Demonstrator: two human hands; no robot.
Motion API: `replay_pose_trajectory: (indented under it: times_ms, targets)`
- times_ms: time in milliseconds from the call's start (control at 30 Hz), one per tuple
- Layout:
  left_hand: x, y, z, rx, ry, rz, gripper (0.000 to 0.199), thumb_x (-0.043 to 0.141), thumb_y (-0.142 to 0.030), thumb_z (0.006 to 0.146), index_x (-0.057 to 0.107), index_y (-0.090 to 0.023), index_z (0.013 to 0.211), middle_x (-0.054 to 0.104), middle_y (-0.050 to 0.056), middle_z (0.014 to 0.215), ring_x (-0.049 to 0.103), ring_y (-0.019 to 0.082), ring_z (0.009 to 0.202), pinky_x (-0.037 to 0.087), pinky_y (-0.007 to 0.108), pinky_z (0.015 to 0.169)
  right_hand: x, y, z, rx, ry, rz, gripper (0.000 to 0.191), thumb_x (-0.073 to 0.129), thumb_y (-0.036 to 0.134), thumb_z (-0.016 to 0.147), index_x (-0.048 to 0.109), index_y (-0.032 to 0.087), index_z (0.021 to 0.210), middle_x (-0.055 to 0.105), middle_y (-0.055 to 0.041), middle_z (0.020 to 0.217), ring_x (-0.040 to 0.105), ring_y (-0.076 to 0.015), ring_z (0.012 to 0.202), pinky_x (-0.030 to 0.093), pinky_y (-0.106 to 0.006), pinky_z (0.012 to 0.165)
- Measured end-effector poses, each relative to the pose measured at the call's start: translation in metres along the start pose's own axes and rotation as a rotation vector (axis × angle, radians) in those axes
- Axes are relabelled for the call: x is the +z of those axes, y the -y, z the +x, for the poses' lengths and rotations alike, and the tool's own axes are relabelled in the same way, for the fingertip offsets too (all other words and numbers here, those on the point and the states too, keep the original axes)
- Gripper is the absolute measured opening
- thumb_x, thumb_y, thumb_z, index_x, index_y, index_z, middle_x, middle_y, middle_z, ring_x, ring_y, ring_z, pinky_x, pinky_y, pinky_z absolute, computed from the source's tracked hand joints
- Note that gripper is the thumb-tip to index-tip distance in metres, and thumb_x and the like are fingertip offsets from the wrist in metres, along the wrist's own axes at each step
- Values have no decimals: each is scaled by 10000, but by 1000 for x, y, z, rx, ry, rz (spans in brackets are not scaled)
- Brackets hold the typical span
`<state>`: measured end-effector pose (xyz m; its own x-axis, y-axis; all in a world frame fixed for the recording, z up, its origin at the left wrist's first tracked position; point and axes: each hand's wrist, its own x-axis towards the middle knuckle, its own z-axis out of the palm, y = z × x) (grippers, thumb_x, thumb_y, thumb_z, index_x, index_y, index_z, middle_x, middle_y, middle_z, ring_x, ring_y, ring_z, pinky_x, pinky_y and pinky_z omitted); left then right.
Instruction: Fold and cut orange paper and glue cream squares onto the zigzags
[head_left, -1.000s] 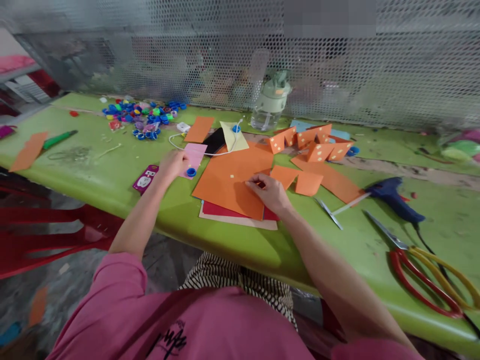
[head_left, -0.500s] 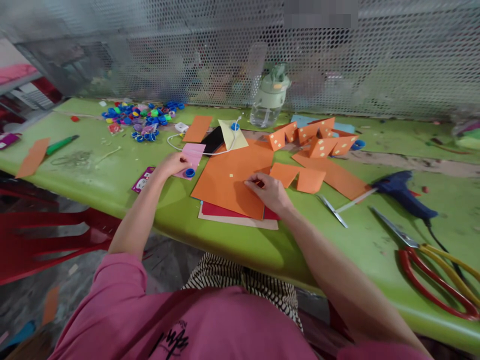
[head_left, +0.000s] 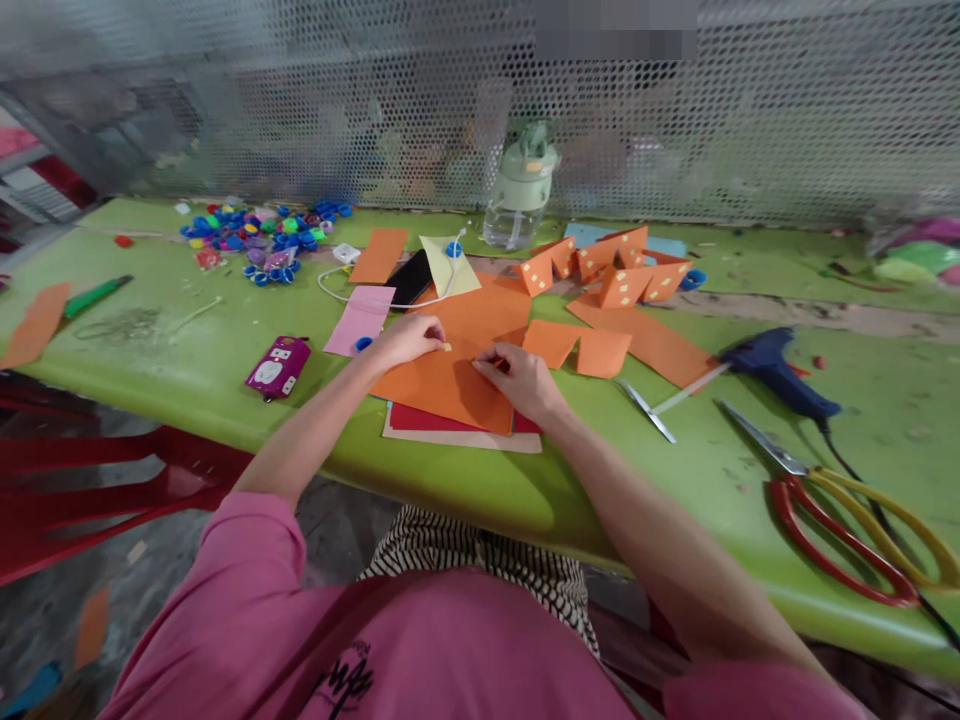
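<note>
My left hand (head_left: 415,339) reaches over the orange sheet (head_left: 469,390), its fingers closed with the tips at a small pale-yellow square (head_left: 448,347). To the right, my right hand (head_left: 521,378) is pinched just above the same sheet; whatever lies between its fingertips is too small to make out. Red and pale-pink sheets (head_left: 461,438) stick out under the orange one. Beside my left wrist lie a pink paper piece (head_left: 361,318) and a blue ring-shaped cap (head_left: 364,344). A folded orange strip (head_left: 577,348) rests near my right hand.
Orange zigzag strips with yellow squares (head_left: 626,275) stand behind. At right lie tweezers (head_left: 649,412), a glue gun (head_left: 780,370) and scissors (head_left: 832,530). A bottle (head_left: 521,190), a pile of small colourful pieces (head_left: 262,235), a purple box (head_left: 277,368) and a green cutter (head_left: 97,297) are also around.
My left hand has moved right, from the pink paper to the small yellow square on the orange sheet. My right hand stays over the sheet, still pinched. The view has shifted slightly.
</note>
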<state>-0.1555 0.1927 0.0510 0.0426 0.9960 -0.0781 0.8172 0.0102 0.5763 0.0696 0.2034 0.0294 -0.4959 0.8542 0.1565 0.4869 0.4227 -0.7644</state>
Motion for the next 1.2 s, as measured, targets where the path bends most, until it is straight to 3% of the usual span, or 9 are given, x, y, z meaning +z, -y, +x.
replay_pose_trajectory:
  times_ms: [200, 433, 633, 767, 933, 1067, 1200]
  targets:
    - [0, 4, -4, 24, -23, -25, 79, 658, -147, 870, 708, -208, 871, 783, 35, 976, 716, 184, 926, 529, 302, 847, 1, 0, 0, -5, -2, -3, 95, 627, 281, 860, 695, 224, 826, 768, -47, 896, 655, -179, 760, 478, -295, 717]
    - [-4, -5, -11, 31, -22, -19, 178, 640, -100, 861, 744, -215, 949, 794, 29, 1014, 726, 175, 929, 538, 284, 863, 1, 0, 0, -4, 7, -17, 99, 622, 282, 862, 688, 225, 817, 763, -43, 868, 651, -175, 734, 477, -293, 698]
    - [-44, 9, -39, -103, -218, 82, 173, 591, -159, 909, 736, -189, 998, 758, 68, 1118, 693, 203, 990, 516, 314, 929, 0, -1, 1, 2, 5, -18, 85, 624, 278, 857, 688, 230, 829, 768, -48, 894, 656, -185, 754, 480, -303, 698]
    - [-66, 27, -69, -278, -313, 165, 211, 615, -248, 924, 710, -159, 1090, 750, 93, 1116, 690, 210, 981, 517, 310, 902, 2, -2, 1, 12, 15, -22, 78, 633, 276, 854, 686, 228, 824, 767, -49, 894, 650, -186, 747, 466, -310, 682]
    - [-57, 41, -86, -329, -148, 217, 437, 743, -376, 849, 656, -156, 1217, 720, 135, 1238, 683, 262, 1078, 516, 342, 928, 3, -2, 2, 15, 20, -38, 82, 635, 284, 856, 683, 226, 825, 764, -50, 885, 636, -179, 719, 459, -308, 661]
    - [-51, 47, -82, -313, -146, 222, 324, 715, -314, 861, 666, -175, 1149, 749, 114, 1157, 704, 251, 1039, 525, 328, 905, 3, -2, 1, 8, 12, -57, 97, 630, 298, 864, 685, 231, 821, 760, -40, 859, 640, -176, 713, 461, -302, 653]
    - [-51, 49, -79, -301, -179, 229, 334, 719, -322, 845, 667, -191, 1148, 753, 100, 1143, 705, 243, 1010, 532, 330, 900, 3, -2, 1, 9, 7, -69, 86, 637, 295, 860, 685, 235, 823, 765, -37, 867, 649, -179, 728, 467, -301, 660]
